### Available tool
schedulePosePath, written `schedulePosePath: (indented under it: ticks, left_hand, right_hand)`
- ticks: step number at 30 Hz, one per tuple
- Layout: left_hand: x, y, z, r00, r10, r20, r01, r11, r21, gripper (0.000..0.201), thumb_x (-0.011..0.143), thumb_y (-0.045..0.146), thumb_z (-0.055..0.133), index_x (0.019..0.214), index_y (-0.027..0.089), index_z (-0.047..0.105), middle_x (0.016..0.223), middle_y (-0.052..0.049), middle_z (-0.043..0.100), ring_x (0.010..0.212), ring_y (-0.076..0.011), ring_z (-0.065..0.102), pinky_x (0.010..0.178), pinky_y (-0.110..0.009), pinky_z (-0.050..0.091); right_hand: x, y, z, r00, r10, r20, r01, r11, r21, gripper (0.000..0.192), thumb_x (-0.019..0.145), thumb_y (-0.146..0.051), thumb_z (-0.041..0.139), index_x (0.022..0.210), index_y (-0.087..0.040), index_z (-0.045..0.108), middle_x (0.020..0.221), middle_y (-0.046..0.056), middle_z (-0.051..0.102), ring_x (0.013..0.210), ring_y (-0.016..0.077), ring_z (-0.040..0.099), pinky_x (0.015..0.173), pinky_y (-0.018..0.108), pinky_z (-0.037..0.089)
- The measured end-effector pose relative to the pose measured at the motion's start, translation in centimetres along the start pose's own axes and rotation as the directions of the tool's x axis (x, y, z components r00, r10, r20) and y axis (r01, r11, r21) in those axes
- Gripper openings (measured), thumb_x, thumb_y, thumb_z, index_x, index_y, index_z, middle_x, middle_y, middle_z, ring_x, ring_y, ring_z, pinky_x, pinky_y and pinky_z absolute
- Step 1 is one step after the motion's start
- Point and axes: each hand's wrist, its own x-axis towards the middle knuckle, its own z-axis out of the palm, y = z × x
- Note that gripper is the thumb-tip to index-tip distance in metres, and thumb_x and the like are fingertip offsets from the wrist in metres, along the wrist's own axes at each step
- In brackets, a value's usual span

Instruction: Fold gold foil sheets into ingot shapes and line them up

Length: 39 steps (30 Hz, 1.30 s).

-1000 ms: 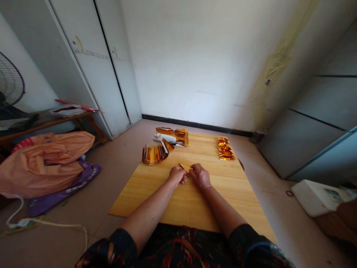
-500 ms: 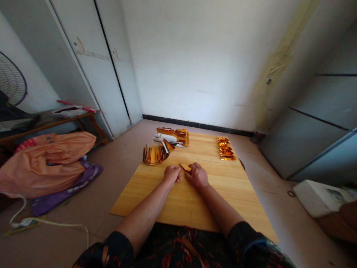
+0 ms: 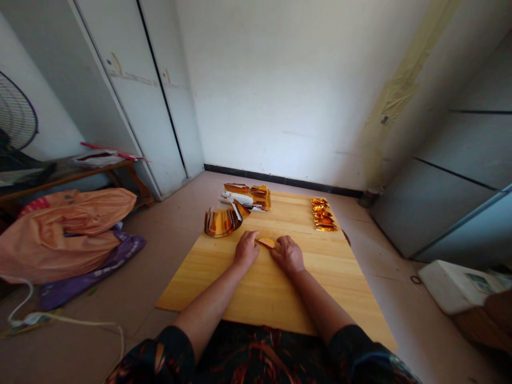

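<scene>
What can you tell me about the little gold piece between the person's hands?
The gold foil piece is small, shiny and orange-gold, apparently thin paper or foil. It lies low on the wooden board, pinched between the left hand and right hand. Its exact folds are too small to make out.

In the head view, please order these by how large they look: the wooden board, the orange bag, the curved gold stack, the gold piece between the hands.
1. Wooden board, clearly largest.
2. Orange bag.
3. Curved gold stack.
4. Gold piece, smallest; left hand and right hand partly cover it.
The board lies nearer the camera, but the ranking seems safe.
</scene>
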Motion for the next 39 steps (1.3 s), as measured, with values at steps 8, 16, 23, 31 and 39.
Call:
schedulePosePath:
  ticks: [8, 16, 23, 31, 39]
  left_hand:
    - [-0.5, 0.6, 0.0, 0.998, 0.0, 0.06, 0.0, 1.0, -0.003, 0.047, 0.071, -0.003, 0.05, 0.112, 0.018, 0.06, 0.112, -0.007, 0.064, 0.106, -0.0174, 0.058, 0.098, -0.031, 0.044]
    - [-0.8, 0.9, 0.2, 0.995, 0.007, 0.103, -0.013, 0.998, 0.059, 0.043, 0.076, 0.006, 0.052, 0.117, 0.017, 0.058, 0.109, -0.008, 0.064, 0.101, -0.0178, 0.058, 0.093, -0.03, 0.044]
    - [-0.5, 1.6, 0.0, 0.99, -0.033, 0.136, 0.015, 0.991, 0.133, 0.039, 0.08, 0.012, 0.053, 0.118, 0.019, 0.056, 0.108, -0.008, 0.063, 0.098, -0.0177, 0.058, 0.088, -0.027, 0.044]
    - [-0.6, 2.0, 0.1, 0.991, -0.046, 0.128, 0.022, 0.984, 0.179, 0.039, 0.082, 0.014, 0.053, 0.12, 0.022, 0.055, 0.106, -0.006, 0.064, 0.096, -0.0179, 0.058, 0.084, -0.026, 0.044]
    - [-0.6, 2.7, -0.1, 0.989, -0.076, 0.128, 0.053, 0.982, 0.179, 0.04, 0.083, 0.015, 0.051, 0.123, 0.019, 0.053, 0.108, -0.009, 0.064, 0.099, -0.0197, 0.059, 0.084, -0.028, 0.044]
  right_hand:
    - [-0.2, 0.7, -0.5, 1.0, 0.027, 0.016, -0.028, 0.999, 0.025, 0.021, 0.079, -0.027, 0.058, 0.098, -0.019, 0.06, 0.095, 0.005, 0.063, 0.087, 0.0161, 0.058, 0.076, 0.024, 0.042]
    - [0.3, 0.2, -1.0, 0.996, -0.084, 0.005, 0.084, 0.996, -0.002, 0.023, 0.08, -0.02, 0.057, 0.102, -0.02, 0.063, 0.1, 0.007, 0.062, 0.094, 0.0181, 0.054, 0.078, 0.026, 0.039]
    - [1.4, -1.0, -0.4, 0.975, -0.217, 0.046, 0.221, 0.967, -0.125, 0.014, 0.087, -0.027, 0.054, 0.093, -0.024, 0.066, 0.1, 0.006, 0.061, 0.094, 0.0194, 0.049, 0.079, 0.03, 0.03]
    - [1.8, -1.5, 0.4, 0.955, -0.286, 0.074, 0.295, 0.933, -0.205, 0.017, 0.092, -0.027, 0.05, 0.092, -0.022, 0.066, 0.092, 0.007, 0.062, 0.09, 0.0199, 0.047, 0.078, 0.032, 0.026]
    - [1.8, -1.7, 0.1, 0.948, -0.311, 0.073, 0.319, 0.924, -0.209, 0.018, 0.092, -0.024, 0.049, 0.087, -0.02, 0.066, 0.086, 0.006, 0.062, 0.084, 0.0186, 0.048, 0.077, 0.032, 0.025]
